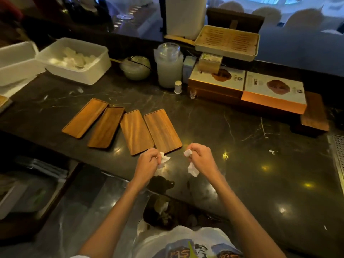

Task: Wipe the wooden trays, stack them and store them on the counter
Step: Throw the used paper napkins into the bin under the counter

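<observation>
- Side by side on the dark marble counter [232,138] lie four wooden trays: the far-left tray [85,117], the second tray [106,127], the third tray [136,132] and the right tray [162,130].
- Each is a long rectangle, its long axis running from the near edge toward the back; the two left ones lean their far ends to the right, the two right ones lean theirs slightly left, so the row fans.
- Neighbouring trays sit edge to edge or just beside one another; none is stacked.
- Their wood is warm orange-brown with lengthwise grain, rounded corners and a low raised rim.
- The left hand [149,162] is clenched around a crumpled white tissue [163,159], just at the near end of the third tray.
- The right hand [200,159] is clenched on a second white tissue piece [191,169], above bare counter near the right tray's corner.
- The counter is glossy, veined with pale lines and dotted with light reflections.
</observation>
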